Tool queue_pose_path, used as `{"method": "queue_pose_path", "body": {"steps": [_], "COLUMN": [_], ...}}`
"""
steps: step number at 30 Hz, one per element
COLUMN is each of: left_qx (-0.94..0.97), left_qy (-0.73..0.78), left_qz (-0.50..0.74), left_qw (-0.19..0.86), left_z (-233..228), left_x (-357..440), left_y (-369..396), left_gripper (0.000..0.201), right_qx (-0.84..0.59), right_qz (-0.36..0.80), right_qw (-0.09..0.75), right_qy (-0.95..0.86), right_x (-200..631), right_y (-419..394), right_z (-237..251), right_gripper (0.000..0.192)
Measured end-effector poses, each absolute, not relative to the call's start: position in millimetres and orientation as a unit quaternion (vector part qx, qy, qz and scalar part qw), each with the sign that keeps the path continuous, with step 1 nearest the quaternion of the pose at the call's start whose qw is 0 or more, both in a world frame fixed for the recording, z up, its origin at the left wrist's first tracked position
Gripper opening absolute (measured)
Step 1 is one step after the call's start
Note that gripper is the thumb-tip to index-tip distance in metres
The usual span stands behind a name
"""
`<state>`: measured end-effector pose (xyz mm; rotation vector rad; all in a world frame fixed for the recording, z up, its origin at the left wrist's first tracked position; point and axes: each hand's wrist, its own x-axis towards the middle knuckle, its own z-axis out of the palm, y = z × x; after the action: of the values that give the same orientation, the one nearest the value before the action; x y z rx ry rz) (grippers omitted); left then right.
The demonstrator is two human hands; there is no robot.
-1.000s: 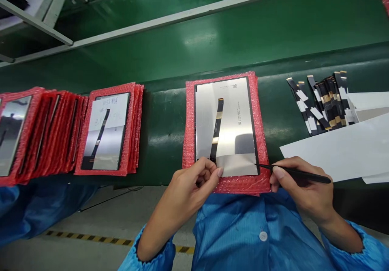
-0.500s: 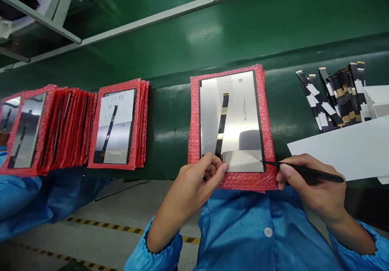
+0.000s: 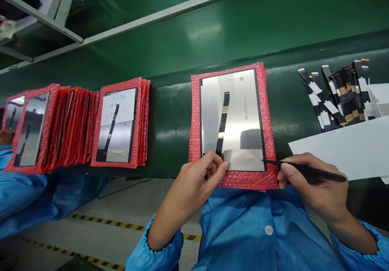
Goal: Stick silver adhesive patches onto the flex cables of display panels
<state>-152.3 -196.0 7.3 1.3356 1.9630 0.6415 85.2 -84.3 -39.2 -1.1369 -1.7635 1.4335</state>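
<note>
Left hand (image 3: 199,177) fingers pinched on grey adhesive strip (image 3: 243,160) at near edge of silver display panel (image 3: 232,117), right hand (image 3: 306,181) fingers closed around thin black tweezers (image 3: 304,171), tip touching strip's right end

Two hands are counted, the left hand (image 3: 194,181) and the right hand (image 3: 306,186). One black tool (image 3: 306,170), one display panel (image 3: 232,119) (on red bubble wrap (image 3: 196,112)) and two stacks of wrapped panels (image 3: 120,123) are seen.

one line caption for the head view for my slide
Left hand pinches a silvery strip on a panel lying on red bubble wrap, while the right hand holds black tweezers at its edge.
</note>
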Motion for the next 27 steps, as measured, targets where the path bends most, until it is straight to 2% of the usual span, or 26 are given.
{"method": "queue_pose_path", "body": {"steps": [15,21,27], "left_qx": [0.527,0.503,0.498], "left_qy": [0.763,0.773,0.773], "left_qz": [0.232,0.24,0.237], "left_qw": [0.293,0.305,0.313], "left_z": [8.1,8.1,8.3], "left_x": [-146.8,-145.0,-146.0], "left_y": [-198.2,-198.0,-197.1], "left_gripper": [0.018,0.012,0.015], "right_qx": [-0.421,-0.408,-0.417], "right_qz": [0.529,0.509,0.5], "right_qw": [0.302,0.314,0.324], "right_qy": [-0.672,-0.69,-0.686], "right_x": [85.5,87.5,87.4], "right_y": [-84.8,-86.4,-89.4], "right_z": [-41.2,-45.0,-45.8], "right_gripper": [0.01,0.011,0.009]}}
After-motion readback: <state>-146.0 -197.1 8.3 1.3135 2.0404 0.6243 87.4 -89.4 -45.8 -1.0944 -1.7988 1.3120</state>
